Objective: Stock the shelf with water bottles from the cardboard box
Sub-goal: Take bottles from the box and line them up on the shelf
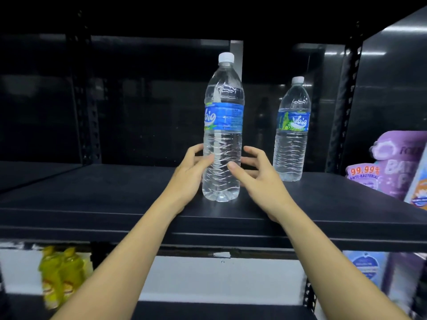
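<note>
Steadying bottle (223,125) upright on shelf (115,192), base down near the front edge, about mid-board. Second bottle (292,130) stands further back and to the right, well apart from it.

Left hand (188,174): thumb across the lower ribbed body, fingers curled round the far side, so it holds the bottle low. Right hand (258,179): fingers spread and clear of the plastic, thumb tip at or just touching the lower right side; cannot tell if it presses.

Handling notes (judgement): full to the neck and tall, so likely heavy for its footprint and top-heavy, prone to tip if nudged high up. Thin clear wall with ribs will probably dent under a hard squeeze, and it looks smooth enough to slip. Best hold is on the ribbed section below the label (224,117), where my hands are; not by the cap (226,57). Purple packs (392,162) at right limit room.
</note>
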A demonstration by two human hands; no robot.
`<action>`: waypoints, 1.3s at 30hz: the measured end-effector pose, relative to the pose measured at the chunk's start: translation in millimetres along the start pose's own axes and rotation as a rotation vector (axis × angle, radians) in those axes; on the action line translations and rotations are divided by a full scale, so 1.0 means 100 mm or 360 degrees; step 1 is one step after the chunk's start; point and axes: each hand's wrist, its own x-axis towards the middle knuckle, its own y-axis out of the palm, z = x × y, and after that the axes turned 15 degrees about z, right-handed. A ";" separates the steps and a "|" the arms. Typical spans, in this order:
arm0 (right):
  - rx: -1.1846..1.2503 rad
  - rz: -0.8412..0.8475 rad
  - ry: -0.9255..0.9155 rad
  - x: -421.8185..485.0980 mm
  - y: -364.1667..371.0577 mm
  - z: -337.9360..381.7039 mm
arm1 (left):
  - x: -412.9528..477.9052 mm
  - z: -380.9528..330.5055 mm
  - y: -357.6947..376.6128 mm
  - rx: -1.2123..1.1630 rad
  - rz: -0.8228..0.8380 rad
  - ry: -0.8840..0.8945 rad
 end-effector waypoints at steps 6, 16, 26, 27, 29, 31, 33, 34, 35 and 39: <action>0.0103 0.0146 -0.0050 0.00 0.01 0.00 | -0.04 -0.03 -0.03 0.0064 -0.0005 0.0044; 0.0083 0.0224 -0.0045 0.03 0.00 -0.04 | -0.10 -0.06 0.00 -0.0059 -0.0002 0.0151; 0.0168 0.0319 -0.0106 0.00 -0.02 0.01 | -0.11 -0.06 0.00 0.0085 -0.0059 0.0133; 0.0175 0.0320 -0.0100 0.00 -0.02 0.01 | -0.12 -0.07 0.01 0.0086 -0.0057 0.0137; 0.0202 0.0339 -0.0089 0.00 -0.02 0.01 | -0.13 -0.08 0.01 0.0064 -0.0034 0.0146; 0.0200 0.0339 -0.0070 0.02 -0.01 0.01 | -0.13 -0.10 0.01 0.0017 0.0000 0.0154; 0.0179 0.0309 -0.0062 0.04 -0.02 -0.03 | -0.14 -0.10 0.00 -0.0023 0.0029 0.0165; 0.0154 0.0301 -0.0092 0.04 -0.02 -0.04 | -0.14 -0.10 0.00 -0.0030 0.0034 0.0171; 0.0116 0.0294 -0.0118 0.04 -0.02 -0.05 | -0.14 -0.10 0.00 -0.0032 0.0038 0.0173; 0.0145 0.0258 -0.0136 0.03 -0.04 -0.08 | -0.14 -0.10 0.01 -0.0045 0.0050 0.0168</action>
